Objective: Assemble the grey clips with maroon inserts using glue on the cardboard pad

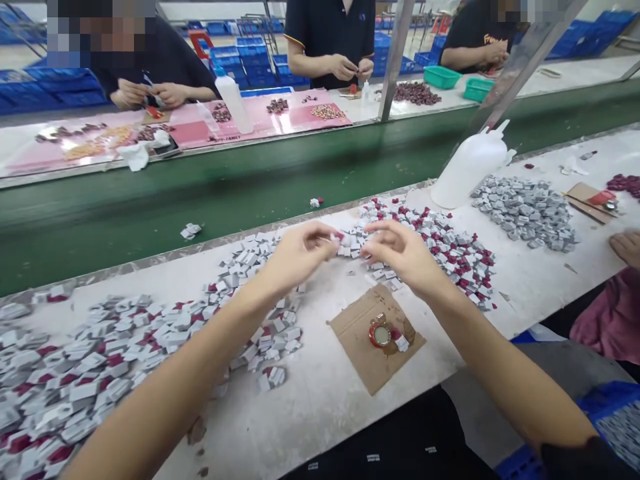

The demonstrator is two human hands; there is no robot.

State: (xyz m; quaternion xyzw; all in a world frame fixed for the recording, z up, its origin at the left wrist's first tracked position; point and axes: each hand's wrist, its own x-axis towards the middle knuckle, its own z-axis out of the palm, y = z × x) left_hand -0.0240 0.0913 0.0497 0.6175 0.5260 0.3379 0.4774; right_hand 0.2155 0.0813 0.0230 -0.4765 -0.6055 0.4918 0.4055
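Pinched between the thumb and fingers of my left hand (303, 250) is a small white and dark red piece (339, 237), slightly blurred. My right hand (405, 252) hovers just to the right of it, its thumb and fingers curved but apart, with nothing visible between them. Both hands are over a long heap of grey-white and dark red pieces (245, 257) on the white table. Nearer to me lies a brown cardboard square (357, 327). On it rest a round, metal-rimmed pot of glue-like look (381, 335) and a white and red piece (401, 343).
A white squeeze bottle (467, 167) stands behind the right-hand pile of mixed pieces (450, 250). Farther right is a grey pile (525, 210) and a neighbour's hand (627, 248). A green conveyor belt (280, 177) carries a few pieces; several co-workers sit beyond it.
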